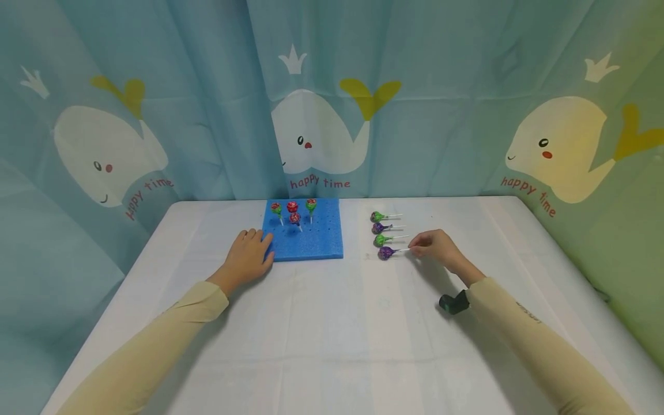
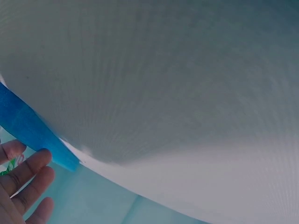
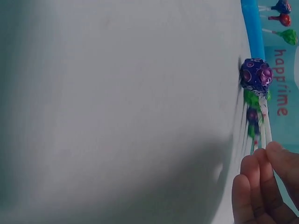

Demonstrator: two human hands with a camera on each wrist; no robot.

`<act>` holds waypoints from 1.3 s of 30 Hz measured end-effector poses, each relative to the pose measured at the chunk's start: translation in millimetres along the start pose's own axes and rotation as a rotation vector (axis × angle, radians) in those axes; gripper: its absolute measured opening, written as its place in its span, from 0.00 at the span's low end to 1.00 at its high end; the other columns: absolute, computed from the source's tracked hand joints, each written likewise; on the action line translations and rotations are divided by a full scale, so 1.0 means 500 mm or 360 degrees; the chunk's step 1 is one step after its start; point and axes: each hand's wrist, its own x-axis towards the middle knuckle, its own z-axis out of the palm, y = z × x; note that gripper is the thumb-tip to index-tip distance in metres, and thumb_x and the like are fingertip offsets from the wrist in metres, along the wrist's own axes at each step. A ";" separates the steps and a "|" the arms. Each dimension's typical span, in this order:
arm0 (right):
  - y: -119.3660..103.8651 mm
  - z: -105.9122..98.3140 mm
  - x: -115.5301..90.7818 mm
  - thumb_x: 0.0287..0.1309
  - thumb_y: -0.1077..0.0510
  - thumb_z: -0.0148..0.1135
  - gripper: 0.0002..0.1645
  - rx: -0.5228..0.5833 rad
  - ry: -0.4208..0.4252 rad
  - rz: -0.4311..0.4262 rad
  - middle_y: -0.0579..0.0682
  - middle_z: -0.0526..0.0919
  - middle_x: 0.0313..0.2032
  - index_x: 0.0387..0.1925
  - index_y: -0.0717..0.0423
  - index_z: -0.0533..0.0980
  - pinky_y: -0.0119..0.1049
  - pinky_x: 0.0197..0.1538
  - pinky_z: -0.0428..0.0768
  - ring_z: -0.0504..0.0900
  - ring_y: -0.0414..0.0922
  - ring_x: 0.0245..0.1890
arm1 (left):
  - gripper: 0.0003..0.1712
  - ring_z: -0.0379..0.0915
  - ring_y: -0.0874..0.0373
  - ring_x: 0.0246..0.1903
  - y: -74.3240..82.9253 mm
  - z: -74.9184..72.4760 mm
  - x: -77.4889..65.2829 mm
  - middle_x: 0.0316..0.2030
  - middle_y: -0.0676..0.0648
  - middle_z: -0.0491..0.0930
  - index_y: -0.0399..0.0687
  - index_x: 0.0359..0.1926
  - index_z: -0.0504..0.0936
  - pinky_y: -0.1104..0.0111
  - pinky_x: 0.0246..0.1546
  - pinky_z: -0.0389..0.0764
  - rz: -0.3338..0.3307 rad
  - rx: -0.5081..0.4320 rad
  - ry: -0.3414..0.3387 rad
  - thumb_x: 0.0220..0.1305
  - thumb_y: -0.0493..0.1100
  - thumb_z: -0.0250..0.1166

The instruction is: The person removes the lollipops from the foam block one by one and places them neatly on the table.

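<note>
curtain (image 1: 218,86) hangs behind white table (image 1: 311,334) (cloth-covered, perhaps) bearing lollipops (image 1: 381,240).

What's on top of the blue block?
Four lollipops stand heads-up on the blue block. Covered: the lower stick ends, apparently sunk into it, and part of its left edge, by the left hand.
</note>
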 end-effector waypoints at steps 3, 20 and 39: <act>0.010 -0.003 0.002 0.56 0.63 0.62 0.08 -0.0047 0.0017 0.0031 0.59 0.85 0.37 0.36 0.64 0.81 0.29 0.37 0.76 0.78 0.39 0.31 | 0.23 0.71 0.42 0.46 -0.001 -0.001 0.000 0.45 0.35 0.77 0.37 0.52 0.72 0.49 0.53 0.70 -0.0010 -0.0002 -0.0019 0.63 0.50 0.54; 0.007 0.026 0.018 0.56 0.62 0.62 0.08 -0.0094 -0.0021 0.0025 0.58 0.85 0.38 0.35 0.63 0.83 0.30 0.33 0.73 0.74 0.42 0.29 | 0.23 0.71 0.42 0.46 0.001 -0.002 0.000 0.44 0.35 0.76 0.37 0.51 0.72 0.49 0.53 0.69 -0.0016 -0.0019 -0.0031 0.63 0.50 0.53; 0.038 0.016 0.032 0.62 0.57 0.57 0.16 -0.0010 -0.0186 0.0117 0.54 0.82 0.39 0.45 0.65 0.79 0.32 0.36 0.69 0.69 0.41 0.32 | 0.23 0.71 0.41 0.47 0.000 -0.001 0.002 0.45 0.35 0.77 0.37 0.52 0.72 0.48 0.53 0.70 -0.0012 -0.0029 -0.0016 0.63 0.50 0.54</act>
